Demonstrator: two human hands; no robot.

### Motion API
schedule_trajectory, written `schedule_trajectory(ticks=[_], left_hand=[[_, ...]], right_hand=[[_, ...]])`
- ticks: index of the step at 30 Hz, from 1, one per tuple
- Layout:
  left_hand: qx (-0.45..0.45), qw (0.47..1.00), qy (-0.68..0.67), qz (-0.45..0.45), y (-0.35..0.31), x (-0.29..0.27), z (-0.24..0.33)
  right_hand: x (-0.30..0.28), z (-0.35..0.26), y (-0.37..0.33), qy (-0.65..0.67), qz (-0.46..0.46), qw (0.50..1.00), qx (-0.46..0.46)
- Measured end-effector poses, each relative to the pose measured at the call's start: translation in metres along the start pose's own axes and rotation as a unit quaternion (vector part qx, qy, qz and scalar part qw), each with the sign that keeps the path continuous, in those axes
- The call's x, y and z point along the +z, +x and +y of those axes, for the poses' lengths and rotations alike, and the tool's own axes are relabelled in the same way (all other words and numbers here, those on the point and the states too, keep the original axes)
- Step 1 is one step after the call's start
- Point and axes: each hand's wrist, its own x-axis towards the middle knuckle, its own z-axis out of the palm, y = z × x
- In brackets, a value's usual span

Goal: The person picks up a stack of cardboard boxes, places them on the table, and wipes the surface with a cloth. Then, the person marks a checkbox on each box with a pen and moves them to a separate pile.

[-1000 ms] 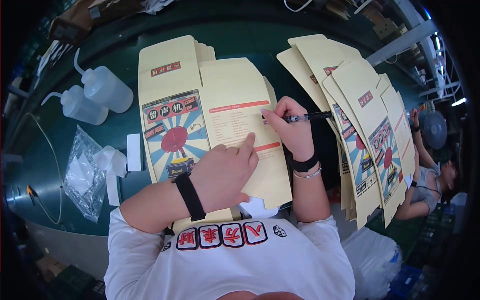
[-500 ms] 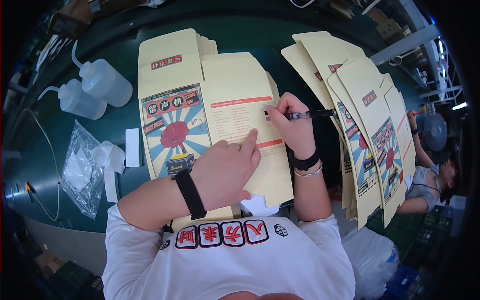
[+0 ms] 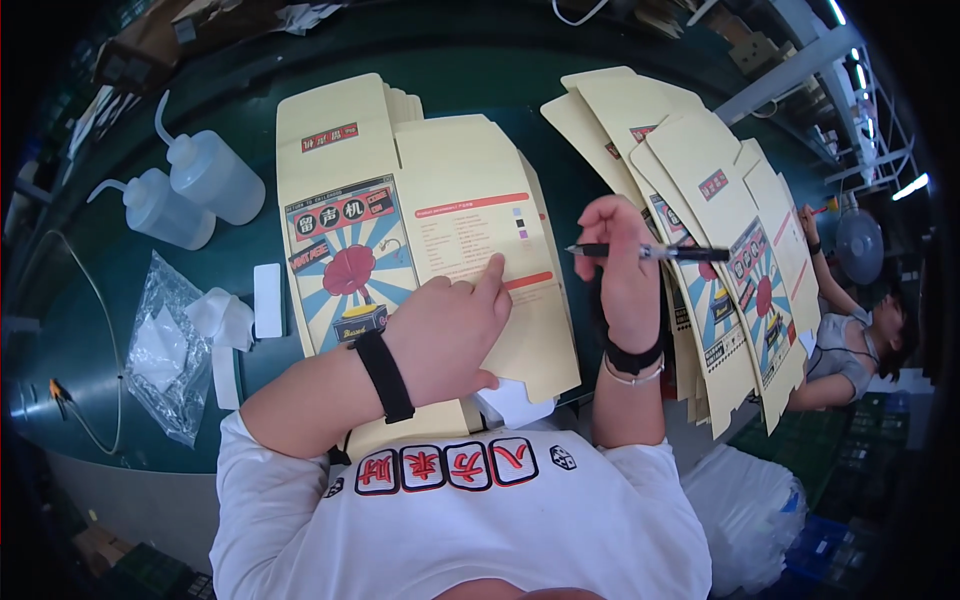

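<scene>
A flat, unfolded cream carton (image 3: 480, 160) with a printed gramophone picture lies on a stack of the same in front of me. Across its lower middle rests my left hand (image 3: 445, 335), open, its index fingertip touching the printed panel below the red heading bar. Small blue, black and purple squares (image 3: 519, 223) show at that panel's right side. My right hand (image 3: 625, 275) is beside the carton's right edge, closed round a black and clear pen (image 3: 690, 253) whose tip points left, apart from the carton. Under my left wrist, a white piece (image 3: 515, 402) pokes out.
A second fanned stack of cartons (image 3: 690, 150) lies to the right. On the left are two squeeze bottles (image 3: 215, 175), a clear plastic bag (image 3: 165, 350), white paper pieces (image 3: 268, 300) and a thin hose (image 3: 105, 300). Another person (image 3: 850, 340) sits beyond the right stack.
My right hand has drawn away from the carton to the right with the pen, uncovering the small coloured squares. My left hand keeps its place on the panel. The view has shifted slightly.
</scene>
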Motion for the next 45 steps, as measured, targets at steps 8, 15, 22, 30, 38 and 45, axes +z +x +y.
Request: schedule_trajectory(ticks=[8, 15, 22, 30, 38, 45], left_hand=[[-0.004, 1.000, 0.016, 0.017, -0.010, 0.000, 0.011], [0.031, 0.998, 0.042, 0.036, -0.015, -0.001, 0.028], [0.048, 0.992, 0.119, 0.006, -0.030, -0.026, 0.057], [0.134, 0.953, 0.077, 0.261, -0.074, -0.058, 0.071], [0.158, 0.947, 0.064, 0.271, -0.095, -0.074, 0.070], [0.135, 0.969, 0.066, 0.196, -0.081, -0.063, 0.065]], right_hand=[[-0.031, -0.007, -0.097, -0.387, -0.033, 0.906, -0.168], [-0.036, 0.001, -0.160, -0.380, -0.020, 0.924, -0.020], [-0.022, -0.009, -0.173, -0.273, 0.049, 0.958, -0.079], [-0.049, -0.029, -0.169, 0.177, 0.156, 0.967, -0.096], [-0.232, -0.090, -0.185, 0.088, 0.343, 0.910, -0.217], [-0.200, -0.096, -0.203, -0.471, 0.385, 0.756, -0.241]])
